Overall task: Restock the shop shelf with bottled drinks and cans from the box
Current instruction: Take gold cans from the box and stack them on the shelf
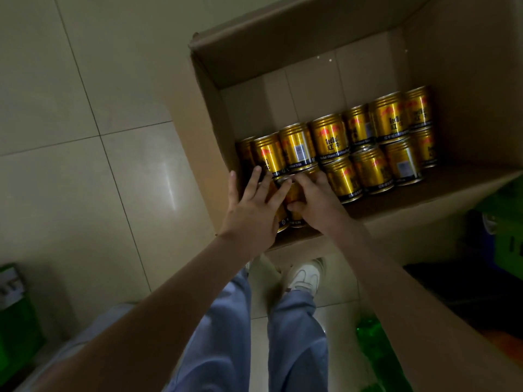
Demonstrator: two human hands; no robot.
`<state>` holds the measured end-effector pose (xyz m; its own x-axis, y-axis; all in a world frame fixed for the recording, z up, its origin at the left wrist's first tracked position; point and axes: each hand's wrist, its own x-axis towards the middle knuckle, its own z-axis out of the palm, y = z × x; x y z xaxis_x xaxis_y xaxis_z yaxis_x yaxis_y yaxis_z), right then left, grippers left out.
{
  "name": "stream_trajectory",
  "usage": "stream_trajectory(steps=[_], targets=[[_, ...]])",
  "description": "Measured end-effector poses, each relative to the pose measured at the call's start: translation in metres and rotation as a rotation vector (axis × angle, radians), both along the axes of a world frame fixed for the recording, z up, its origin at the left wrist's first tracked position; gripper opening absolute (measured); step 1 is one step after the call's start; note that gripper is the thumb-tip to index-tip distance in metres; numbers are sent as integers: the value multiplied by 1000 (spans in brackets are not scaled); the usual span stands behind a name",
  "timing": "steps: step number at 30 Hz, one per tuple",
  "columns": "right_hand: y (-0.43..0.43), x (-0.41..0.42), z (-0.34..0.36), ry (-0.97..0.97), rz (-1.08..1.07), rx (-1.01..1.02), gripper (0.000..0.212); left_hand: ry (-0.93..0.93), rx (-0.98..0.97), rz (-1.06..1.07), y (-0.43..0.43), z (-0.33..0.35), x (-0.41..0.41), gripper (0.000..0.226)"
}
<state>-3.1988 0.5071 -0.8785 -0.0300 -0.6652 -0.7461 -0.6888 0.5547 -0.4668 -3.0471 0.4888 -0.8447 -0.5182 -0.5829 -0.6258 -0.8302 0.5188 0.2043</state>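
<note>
My right hand [315, 200] curls round a gold can [294, 196] in the lower-left corner of the box [210, 123]. My left hand [252, 205] rests straight-fingered on the cans just beside it. The gripped can's long axis runs up-frame, under both hands.

Beige glossy tile floor [85, 137], dark grout lines, glare patch near the middle. Green crate [17, 321] at lower left, partly cut off. Second green crate [503, 222] at right edge, dim. Blue trousers [297, 349] and one white shoe [304, 277] at bottom centre.

Cans [329, 138] in box [209, 114] — box on floor [85, 108]
</note>
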Motion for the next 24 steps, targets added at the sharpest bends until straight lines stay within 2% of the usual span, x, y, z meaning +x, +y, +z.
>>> stream_trajectory(steps=[5,8,11,15,16,19,21,22,24], targets=[[7,4,4,-1,-123,-81,46,123,57,146,1,5,6,73],[19,4,19,-24,-229,-215,49,337,173,348,2,11,10,77],[18,-2,46,-107,-396,-280,48,584,381,636,-2,19,13,82],[2,-4,84,-372,-513,-254,51,816,829,939,-15,30,16,100],[-3,-2,91,-456,-500,-236,53,820,875,963,-20,32,18,100],[-14,8,97,-665,-449,-124,60,726,850,1003,-36,37,27,87],[-17,13,87,-726,-565,-17,56,680,851,1055,-39,37,40,80],[-18,16,78,-680,-632,19,53,665,849,1081,-39,36,48,74],[-18,18,57,-414,-597,65,49,655,853,1157,-36,32,66,60]])
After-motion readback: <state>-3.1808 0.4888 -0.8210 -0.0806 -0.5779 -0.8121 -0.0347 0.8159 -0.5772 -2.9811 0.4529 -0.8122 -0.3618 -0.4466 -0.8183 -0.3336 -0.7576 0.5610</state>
